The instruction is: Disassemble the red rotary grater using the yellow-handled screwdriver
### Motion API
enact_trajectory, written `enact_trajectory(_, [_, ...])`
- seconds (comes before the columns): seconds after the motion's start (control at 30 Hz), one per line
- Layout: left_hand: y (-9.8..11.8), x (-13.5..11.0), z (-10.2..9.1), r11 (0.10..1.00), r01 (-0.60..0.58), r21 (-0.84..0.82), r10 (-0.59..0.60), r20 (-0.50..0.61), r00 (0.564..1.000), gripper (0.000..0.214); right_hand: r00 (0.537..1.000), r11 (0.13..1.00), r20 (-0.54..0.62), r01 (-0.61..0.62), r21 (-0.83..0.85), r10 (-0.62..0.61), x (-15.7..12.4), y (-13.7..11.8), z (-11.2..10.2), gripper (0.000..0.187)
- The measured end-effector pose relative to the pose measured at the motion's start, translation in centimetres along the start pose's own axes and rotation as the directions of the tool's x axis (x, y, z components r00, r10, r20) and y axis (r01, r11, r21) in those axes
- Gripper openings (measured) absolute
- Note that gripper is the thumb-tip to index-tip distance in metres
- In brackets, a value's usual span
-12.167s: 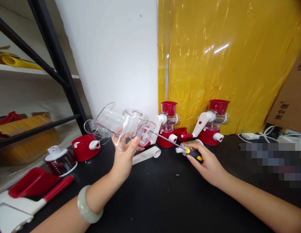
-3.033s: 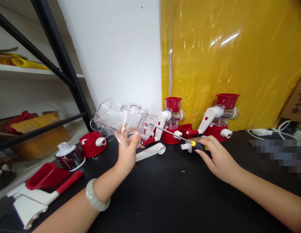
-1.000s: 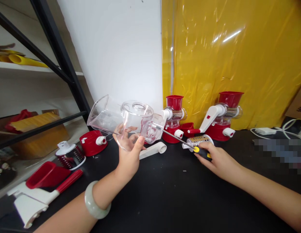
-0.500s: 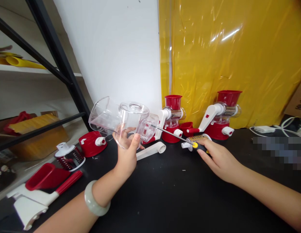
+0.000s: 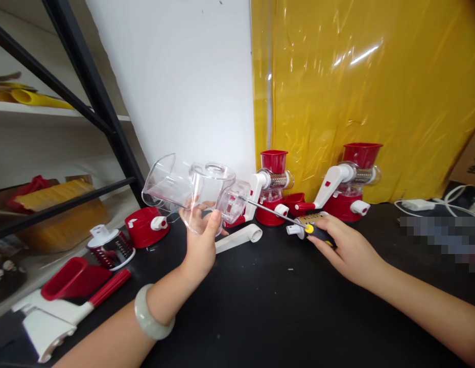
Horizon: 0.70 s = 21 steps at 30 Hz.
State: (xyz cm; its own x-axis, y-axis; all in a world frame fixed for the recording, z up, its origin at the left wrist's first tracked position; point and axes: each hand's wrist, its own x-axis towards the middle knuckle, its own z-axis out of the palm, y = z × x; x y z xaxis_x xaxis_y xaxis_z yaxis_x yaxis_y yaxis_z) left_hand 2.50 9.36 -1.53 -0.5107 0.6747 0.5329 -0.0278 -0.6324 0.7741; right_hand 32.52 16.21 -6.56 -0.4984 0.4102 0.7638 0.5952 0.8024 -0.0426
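My left hand is closed around a clear plastic grater housing, held tilted above the black table. A screwdriver is in my right hand, its black and yellow handle gripped between thumb and fingers. The long metal shaft points left, and its tip meets the squarish right end of the housing. Whether a screw sits at the tip is too small to tell. Just behind the screwdriver handle lies a grater drum with a white end. A white crank arm rests under the housing.
Two assembled red rotary graters stand at the back. Along the left lie a red base, another drum, a red hopper and a white handle part. White cables sit far right, beside a blurred patch. A black-framed shelf borders the left.
My right hand has shifted its grip slightly, so more of the screwdriver handle shows. The housing stays in my left hand almost unmoved, and the shaft still meets its end.
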Motion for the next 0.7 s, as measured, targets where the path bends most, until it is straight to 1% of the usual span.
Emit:
enact_trajectory(0.1, [-0.06,-0.01,-0.03,1.000,0.003,0.005,-0.003,0.000,1.000,0.083,1.000,1.000,-0.020,-0.002,0.002,0.002,0.00,0.09,0.00,0.016])
enact_trajectory(0.2, [-0.13,-0.02,-0.09,1.000,0.002,0.011,-0.002,0.005,1.000,0.084,0.999,1.000,-0.048,-0.011,-0.006,0.011,-0.05,0.02,0.02,0.017])
enact_trajectory(0.3, [-0.17,-0.02,-0.16,1.000,0.002,0.003,-0.002,0.008,1.000,0.081,0.993,0.995,-0.071,-0.093,-0.031,0.090,-0.04,-0.33,-0.20,0.021])
enact_trajectory(0.37, [-0.17,-0.01,-0.18,1.000,0.001,-0.003,-0.001,0.007,1.000,0.078,0.990,0.991,-0.063,-0.130,-0.042,0.127,0.05,-0.56,-0.48,0.023])
enact_trajectory(0.4, [-0.16,-0.02,-0.17,1.000,0.002,-0.005,-0.002,0.005,1.000,0.077,0.991,0.992,-0.055,-0.120,-0.042,0.118,0.12,-0.64,-0.61,0.024])
enact_trajectory(0.53, [-0.04,-0.04,-0.12,1.000,0.005,0.006,-0.005,-0.012,1.000,0.075,1.000,1.000,-0.014,-0.011,-0.021,0.011,0.37,-0.60,-0.75,0.023])
enact_trajectory(0.63, [0.03,0.00,-0.22,1.000,-0.002,-0.002,0.002,-0.012,1.000,0.075,1.000,0.999,-0.004,0.024,-0.022,-0.024,0.40,-0.48,-0.49,0.025])
enact_trajectory(0.7, [0.00,0.07,-0.37,1.000,-0.006,0.006,0.006,-0.006,1.000,0.071,0.999,0.999,-0.019,0.039,-0.036,-0.040,0.37,-0.51,-0.34,0.025])
